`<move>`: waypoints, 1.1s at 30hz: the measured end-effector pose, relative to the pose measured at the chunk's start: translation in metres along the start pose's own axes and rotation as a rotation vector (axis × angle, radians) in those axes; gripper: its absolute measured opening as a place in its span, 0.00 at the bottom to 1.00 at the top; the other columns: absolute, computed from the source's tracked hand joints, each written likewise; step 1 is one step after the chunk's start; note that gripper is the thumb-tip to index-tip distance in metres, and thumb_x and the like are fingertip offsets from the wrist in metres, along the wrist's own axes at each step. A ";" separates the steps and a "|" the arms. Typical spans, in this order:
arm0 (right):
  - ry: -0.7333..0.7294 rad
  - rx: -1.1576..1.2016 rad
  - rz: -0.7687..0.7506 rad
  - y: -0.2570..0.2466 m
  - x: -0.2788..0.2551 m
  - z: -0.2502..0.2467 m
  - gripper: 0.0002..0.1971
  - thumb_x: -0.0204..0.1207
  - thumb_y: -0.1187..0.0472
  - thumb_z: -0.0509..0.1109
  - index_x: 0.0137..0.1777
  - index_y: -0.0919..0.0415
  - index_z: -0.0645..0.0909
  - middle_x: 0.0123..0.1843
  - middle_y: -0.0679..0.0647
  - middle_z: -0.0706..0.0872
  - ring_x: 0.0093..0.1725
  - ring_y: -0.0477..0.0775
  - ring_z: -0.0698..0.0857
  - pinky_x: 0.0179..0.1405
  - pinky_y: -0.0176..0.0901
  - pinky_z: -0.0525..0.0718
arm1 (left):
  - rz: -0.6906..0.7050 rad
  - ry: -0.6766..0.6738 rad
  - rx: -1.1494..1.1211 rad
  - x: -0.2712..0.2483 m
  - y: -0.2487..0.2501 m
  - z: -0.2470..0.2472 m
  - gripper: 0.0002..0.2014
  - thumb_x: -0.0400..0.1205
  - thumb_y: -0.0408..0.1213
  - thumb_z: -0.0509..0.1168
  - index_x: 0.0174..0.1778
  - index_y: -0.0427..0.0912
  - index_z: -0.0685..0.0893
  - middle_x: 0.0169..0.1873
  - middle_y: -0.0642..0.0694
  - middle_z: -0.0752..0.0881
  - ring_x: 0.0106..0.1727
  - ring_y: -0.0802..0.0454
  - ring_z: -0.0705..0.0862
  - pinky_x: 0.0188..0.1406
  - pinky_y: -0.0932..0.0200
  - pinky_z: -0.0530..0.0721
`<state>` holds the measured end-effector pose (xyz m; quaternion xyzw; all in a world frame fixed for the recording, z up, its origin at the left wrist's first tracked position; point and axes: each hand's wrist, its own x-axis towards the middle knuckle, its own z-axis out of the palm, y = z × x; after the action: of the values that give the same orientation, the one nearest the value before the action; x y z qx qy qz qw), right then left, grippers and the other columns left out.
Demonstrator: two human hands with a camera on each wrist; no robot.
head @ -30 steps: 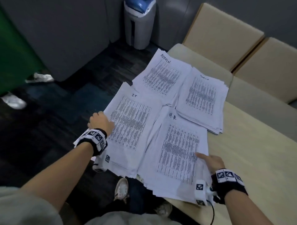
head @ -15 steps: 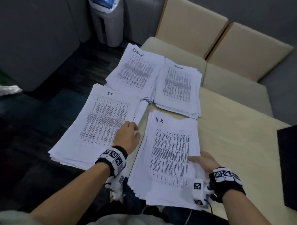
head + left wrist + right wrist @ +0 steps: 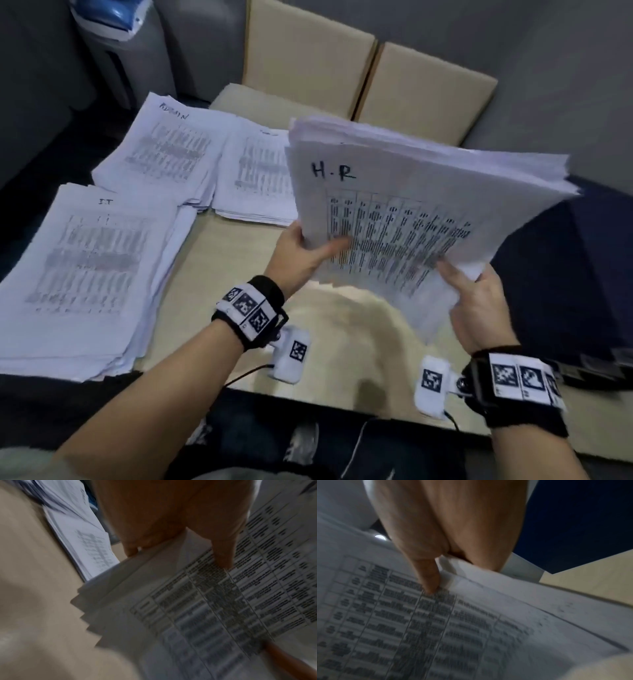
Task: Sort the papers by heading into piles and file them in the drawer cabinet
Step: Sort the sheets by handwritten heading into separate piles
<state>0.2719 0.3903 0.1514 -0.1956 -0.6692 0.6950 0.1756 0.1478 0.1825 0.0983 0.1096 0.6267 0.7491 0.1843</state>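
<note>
A thick pile of printed sheets headed H.R (image 3: 404,212) is lifted off the beige table (image 3: 239,260), tilted up toward me. My left hand (image 3: 305,253) grips its left edge, thumb on the top sheet. My right hand (image 3: 476,301) grips its lower right corner, thumb on top. The left wrist view shows a thumb (image 3: 221,553) pressed on the printed H.R sheet (image 3: 223,608); the right wrist view shows the same on the H.R sheet (image 3: 436,622). Still flat on the table lie the IT pile (image 3: 89,270), the ADMIN pile (image 3: 168,150) and a third pile (image 3: 253,178), its heading blurred.
Two beige seat cushions (image 3: 359,68) stand behind the table against a grey wall. A grey bin with a blue top (image 3: 116,37) is at the far left on the dark floor. A dark blue surface (image 3: 555,274) lies right of the table. My shoes show below the near edge.
My left hand left the IT pile and took the H.R pile's left edge. Both hands raised the H.R pile off the table and tipped it up.
</note>
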 end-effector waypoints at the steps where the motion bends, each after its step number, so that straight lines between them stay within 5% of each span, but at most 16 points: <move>1: 0.018 0.048 -0.054 -0.002 0.003 -0.006 0.10 0.80 0.71 0.67 0.54 0.58 0.83 0.51 0.47 0.92 0.54 0.49 0.90 0.55 0.43 0.87 | 0.044 0.039 -0.030 0.001 0.002 0.016 0.20 0.72 0.42 0.79 0.58 0.44 0.86 0.51 0.52 0.92 0.53 0.54 0.90 0.53 0.58 0.88; 3: 0.039 0.104 -0.107 -0.002 0.011 -0.017 0.09 0.81 0.73 0.66 0.56 0.63 0.82 0.50 0.50 0.92 0.52 0.53 0.89 0.53 0.48 0.88 | 0.123 0.119 -0.010 0.002 0.000 0.039 0.18 0.73 0.44 0.79 0.55 0.42 0.88 0.49 0.50 0.92 0.51 0.52 0.90 0.48 0.58 0.87; 8: 0.108 -0.022 -0.141 0.021 0.019 -0.042 0.10 0.73 0.74 0.75 0.49 0.60 0.83 0.38 0.42 0.91 0.40 0.41 0.87 0.42 0.33 0.84 | 0.173 0.260 -0.059 0.003 -0.009 0.052 0.18 0.71 0.44 0.80 0.54 0.44 0.86 0.47 0.51 0.91 0.48 0.57 0.89 0.46 0.65 0.85; 11: 0.110 -0.037 -0.071 0.037 0.017 -0.047 0.12 0.71 0.73 0.78 0.55 0.68 0.86 0.48 0.53 0.92 0.49 0.51 0.90 0.49 0.41 0.88 | 0.179 0.208 0.017 0.003 -0.011 0.061 0.08 0.77 0.41 0.75 0.50 0.48 0.88 0.44 0.52 0.92 0.47 0.54 0.89 0.47 0.58 0.86; 14: 0.124 0.033 -0.050 0.041 0.017 -0.043 0.14 0.73 0.74 0.77 0.58 0.71 0.85 0.55 0.63 0.91 0.55 0.57 0.91 0.55 0.46 0.88 | 0.212 0.263 -0.030 0.002 -0.009 0.076 0.08 0.82 0.37 0.70 0.55 0.41 0.85 0.45 0.48 0.90 0.48 0.51 0.89 0.48 0.53 0.88; 18: 0.175 0.140 -0.104 0.037 0.025 -0.041 0.18 0.73 0.75 0.76 0.63 0.74 0.82 0.57 0.65 0.89 0.55 0.55 0.89 0.53 0.43 0.88 | 0.280 0.373 -0.083 0.003 -0.001 0.077 0.15 0.76 0.48 0.74 0.50 0.45 0.79 0.47 0.33 0.84 0.47 0.42 0.84 0.52 0.42 0.86; 23: 0.069 0.028 0.039 0.063 0.042 -0.056 0.13 0.72 0.74 0.76 0.56 0.67 0.83 0.46 0.53 0.91 0.42 0.40 0.89 0.41 0.32 0.85 | 0.118 0.368 -0.034 0.009 -0.025 0.068 0.32 0.64 0.39 0.84 0.62 0.35 0.80 0.54 0.36 0.88 0.57 0.42 0.88 0.50 0.53 0.89; 26: 0.076 0.004 0.114 0.083 0.056 -0.054 0.17 0.71 0.75 0.76 0.59 0.64 0.83 0.50 0.52 0.91 0.46 0.45 0.90 0.42 0.32 0.86 | 0.042 0.358 0.026 0.019 -0.037 0.068 0.27 0.65 0.28 0.83 0.59 0.32 0.83 0.51 0.39 0.90 0.54 0.45 0.89 0.47 0.56 0.89; 33: 0.101 -0.023 0.266 0.105 0.062 -0.035 0.11 0.77 0.64 0.76 0.58 0.62 0.84 0.49 0.49 0.91 0.47 0.47 0.90 0.39 0.27 0.85 | -0.053 0.455 0.027 0.027 -0.049 0.085 0.10 0.73 0.31 0.79 0.42 0.28 0.87 0.38 0.39 0.87 0.37 0.50 0.84 0.42 0.56 0.85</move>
<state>0.2377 0.4472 0.0431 -0.3192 -0.6356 0.6938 0.1130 0.1636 0.2778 0.0644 -0.0761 0.6646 0.7411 0.0563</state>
